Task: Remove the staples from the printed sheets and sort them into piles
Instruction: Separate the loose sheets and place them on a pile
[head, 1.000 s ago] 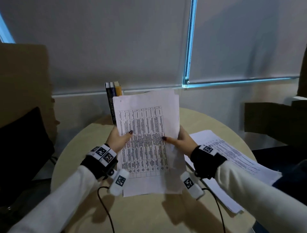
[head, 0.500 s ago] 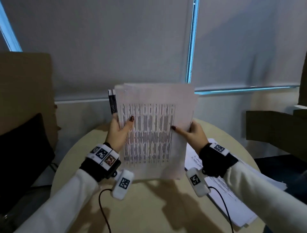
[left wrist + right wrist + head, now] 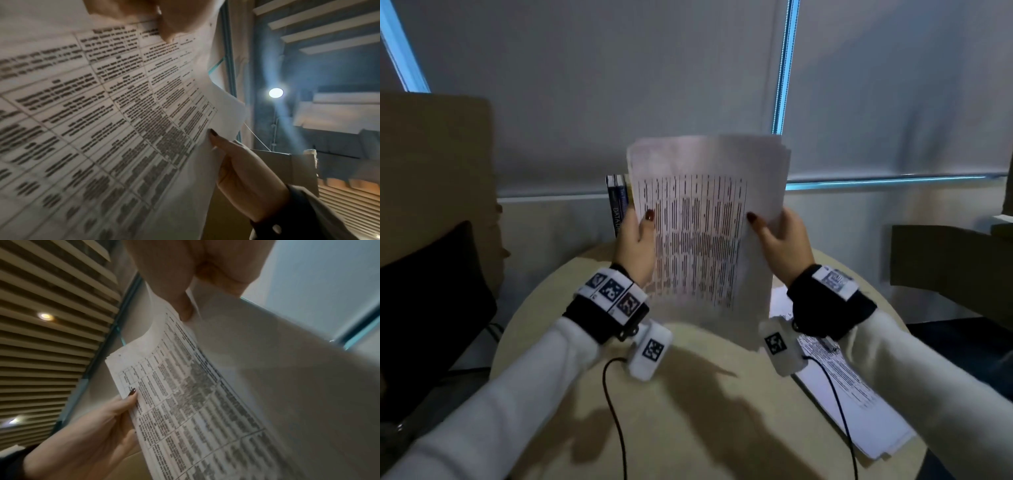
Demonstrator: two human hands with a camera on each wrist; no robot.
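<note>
Round table below; both hands' fingers pinch upright sheets by side edges

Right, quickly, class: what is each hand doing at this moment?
Left hand: grips the left edge of the stack of printed sheets, thumb on front.
Right hand: grips its right edge, thumb on front.

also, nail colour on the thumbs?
Dark red polish on both the left hand and right hand; clearest in the head view.
</note>
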